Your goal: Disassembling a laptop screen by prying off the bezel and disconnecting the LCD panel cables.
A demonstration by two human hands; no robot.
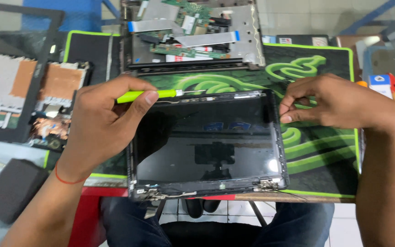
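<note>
the left hand (104,121) grips a slim lime-green screwdriver (149,95), its metal tip resting at the top edge of a dark glossy laptop screen panel (206,142). the right hand (332,103) pinches at the panel's upper right corner. the panel lies flat on a black and green desk mat (318,151). beyond it sits an opened grey laptop base with green circuit boards (193,32).

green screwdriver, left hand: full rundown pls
The screwdriver has a slim lime-green handle, plastic by the look, and a thin metal shaft. It lies nearly level, tip pointing right over the top edge of the laptop screen panel. The left hand grips it, thumb on the handle; its rear end is hidden.
</note>
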